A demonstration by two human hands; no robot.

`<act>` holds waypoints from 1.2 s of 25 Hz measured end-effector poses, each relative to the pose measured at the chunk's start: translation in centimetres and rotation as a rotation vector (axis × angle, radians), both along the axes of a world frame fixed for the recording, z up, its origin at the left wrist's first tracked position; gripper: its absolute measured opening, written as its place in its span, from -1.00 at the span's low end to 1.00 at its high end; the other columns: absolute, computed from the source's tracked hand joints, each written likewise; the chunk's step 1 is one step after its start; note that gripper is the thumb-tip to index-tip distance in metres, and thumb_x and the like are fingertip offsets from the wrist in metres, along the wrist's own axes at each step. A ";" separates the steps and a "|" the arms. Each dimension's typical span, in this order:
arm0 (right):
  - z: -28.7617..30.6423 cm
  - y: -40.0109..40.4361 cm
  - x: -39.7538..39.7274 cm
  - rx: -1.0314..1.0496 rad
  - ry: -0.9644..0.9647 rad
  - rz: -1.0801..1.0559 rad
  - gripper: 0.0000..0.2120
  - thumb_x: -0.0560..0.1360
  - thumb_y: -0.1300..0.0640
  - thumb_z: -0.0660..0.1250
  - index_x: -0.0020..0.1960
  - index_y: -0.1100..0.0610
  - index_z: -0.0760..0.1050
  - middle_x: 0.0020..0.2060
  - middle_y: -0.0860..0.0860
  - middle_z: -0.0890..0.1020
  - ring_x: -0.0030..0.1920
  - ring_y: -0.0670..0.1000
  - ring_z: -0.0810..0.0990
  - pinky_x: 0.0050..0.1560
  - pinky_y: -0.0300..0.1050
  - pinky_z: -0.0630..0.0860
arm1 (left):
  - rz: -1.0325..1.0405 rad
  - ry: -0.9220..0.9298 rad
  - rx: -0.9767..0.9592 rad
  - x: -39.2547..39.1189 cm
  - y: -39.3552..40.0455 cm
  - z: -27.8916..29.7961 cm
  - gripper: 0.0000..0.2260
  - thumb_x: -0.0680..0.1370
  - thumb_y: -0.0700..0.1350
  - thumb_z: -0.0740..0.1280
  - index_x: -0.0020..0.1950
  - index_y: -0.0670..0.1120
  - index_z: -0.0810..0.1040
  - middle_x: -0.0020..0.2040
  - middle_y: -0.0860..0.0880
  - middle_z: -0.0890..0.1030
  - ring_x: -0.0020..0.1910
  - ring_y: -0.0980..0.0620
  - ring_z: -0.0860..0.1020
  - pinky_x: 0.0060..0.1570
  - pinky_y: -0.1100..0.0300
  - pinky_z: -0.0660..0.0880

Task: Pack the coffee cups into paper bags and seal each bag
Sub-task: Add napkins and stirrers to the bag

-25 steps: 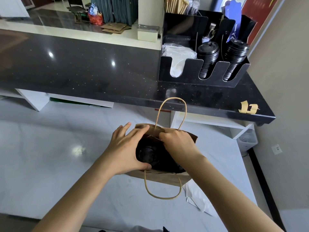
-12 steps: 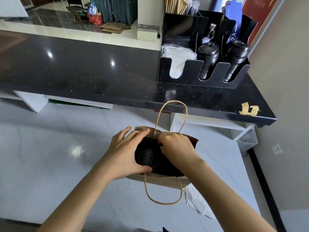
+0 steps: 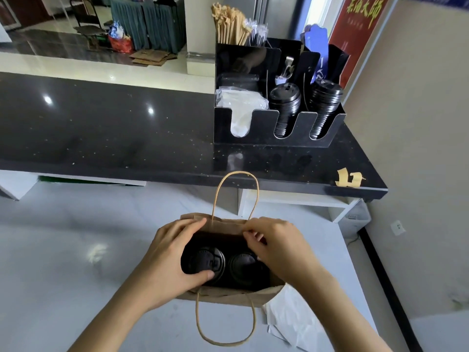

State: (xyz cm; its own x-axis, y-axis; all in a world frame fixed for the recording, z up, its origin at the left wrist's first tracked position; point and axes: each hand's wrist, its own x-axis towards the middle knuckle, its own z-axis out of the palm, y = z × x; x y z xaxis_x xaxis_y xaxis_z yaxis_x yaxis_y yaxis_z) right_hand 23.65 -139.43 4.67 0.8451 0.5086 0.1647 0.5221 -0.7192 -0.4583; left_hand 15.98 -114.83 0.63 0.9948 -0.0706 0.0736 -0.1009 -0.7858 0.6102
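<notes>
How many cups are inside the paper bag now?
2. One lidded cup sits left in the bag, one cup right, partly under the right hand.

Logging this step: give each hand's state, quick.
Left hand: holding the paper bag at its left edge, thumb on a cup lid.
Right hand: pinching the bag's far rim.

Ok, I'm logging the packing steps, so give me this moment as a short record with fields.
bag: brown paper bag upright on the white worktop, mouth open, not sealed
contents: two cups with black lids side by side inside
left hand: spans the bag's left side, thumb on the nearer rim by a lid
right hand: pinches the far rim
handles: far one upright, near one hanging toward the person
behind: black organiser with spare lids on the dark counter
</notes>
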 end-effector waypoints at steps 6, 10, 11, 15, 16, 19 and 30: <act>-2.5 -6.0 -2.1 0.437 -0.080 -0.335 -0.86 0.53 0.21 0.45 -0.03 -0.02 0.66 -0.22 -0.22 0.66 -0.17 -0.10 0.64 -0.14 -0.39 0.50 | -0.018 0.081 -0.001 -0.7 0.4 0.0 -0.10 0.33 0.17 0.61 0.57 0.30 0.21 0.47 0.42 0.19 0.51 0.27 0.09 0.41 0.19 0.20; -8.6 -8.9 -4.5 0.350 0.076 -0.523 -0.82 0.49 0.21 0.48 -0.06 -0.07 0.60 -0.24 -0.20 0.63 -0.17 -0.14 0.61 -0.17 -0.38 0.45 | -0.008 0.095 0.009 -0.7 0.4 0.4 -0.09 0.31 0.11 0.64 0.56 0.27 0.25 0.47 0.38 0.23 0.49 0.24 0.13 0.41 0.19 0.19; -10.4 -9.1 -5.5 0.282 0.129 -0.522 -0.81 0.47 0.20 0.50 -0.06 -0.07 0.59 -0.24 -0.19 0.62 -0.16 -0.13 0.59 -0.17 -0.31 0.45 | -0.012 0.101 0.006 -0.7 0.4 0.4 -0.09 0.31 0.10 0.64 0.56 0.27 0.25 0.47 0.38 0.24 0.48 0.25 0.13 0.41 0.19 0.18; -16.2 -9.2 -9.1 -0.116 0.288 -0.439 -0.65 0.42 -0.07 0.55 0.14 0.00 0.58 0.01 -0.10 0.58 0.04 0.03 0.53 0.02 -0.14 0.36 | -0.006 0.122 0.018 -0.7 0.6 0.6 -0.09 0.31 0.10 0.64 0.56 0.28 0.26 0.43 0.43 0.25 0.42 0.34 0.12 0.41 0.19 0.15; -17.1 -9.3 -9.6 -0.191 0.301 -0.411 -0.59 0.42 -0.09 0.54 0.19 0.02 0.57 0.08 -0.07 0.57 0.09 0.08 0.51 0.10 -0.10 0.38 | -0.004 0.130 0.018 -0.7 0.6 0.6 -0.09 0.30 0.10 0.64 0.56 0.28 0.27 0.41 0.46 0.24 0.41 0.35 0.12 0.40 0.18 0.15; -17.7 -9.3 -9.8 -0.167 0.257 -0.421 -0.75 0.48 0.07 0.48 0.14 0.11 0.62 0.06 0.01 0.63 0.04 0.20 0.55 0.06 0.01 0.45 | 0.001 0.135 0.011 -0.8 0.6 0.6 -0.09 0.30 0.11 0.64 0.56 0.28 0.27 0.39 0.49 0.23 0.38 0.45 0.10 0.40 0.17 0.15; -16.4 -10.8 -9.2 0.141 0.178 -0.564 -0.91 0.60 0.12 0.42 -0.05 0.07 0.68 -0.19 -0.05 0.70 -0.14 0.07 0.61 -0.11 -0.04 0.46 | 0.000 0.118 0.033 -1.0 0.7 0.5 -0.09 0.27 0.19 0.60 0.56 0.28 0.26 0.40 0.47 0.25 0.44 0.29 0.14 0.39 0.15 0.18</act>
